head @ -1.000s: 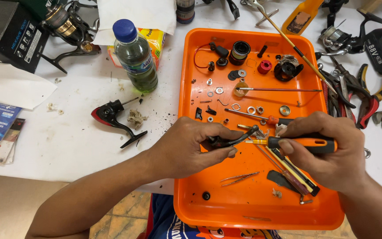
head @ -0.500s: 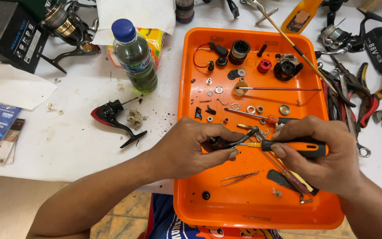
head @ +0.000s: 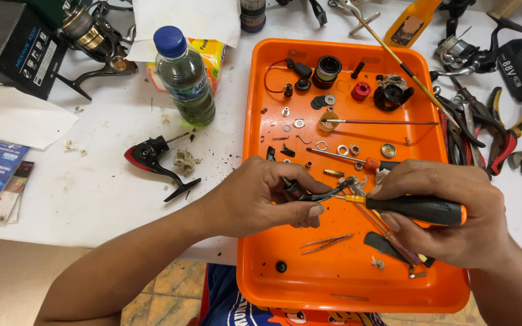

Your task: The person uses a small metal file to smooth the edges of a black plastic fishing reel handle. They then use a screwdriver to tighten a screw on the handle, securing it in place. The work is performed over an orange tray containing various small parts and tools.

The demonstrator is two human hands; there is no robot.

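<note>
My left hand pinches a small dark metal reel part above the orange tray. A screwdriver with a black and orange handle lies in my right hand, its tip touching that part. Both hands hover over the tray's near half. Under them lie tweezers and a second thin tool. Farther back the tray holds washers, screws, a black spool, a red cap and a black reel piece.
A plastic bottle of greenish liquid stands left of the tray. A black and red reel body lies on the white table. Pliers and wrenches are piled at the right. A dark box and a fishing reel sit far left.
My right hand has shifted slightly with the screwdriver, its tip staying on the part in my left hand. Everything on the table is as it was.
</note>
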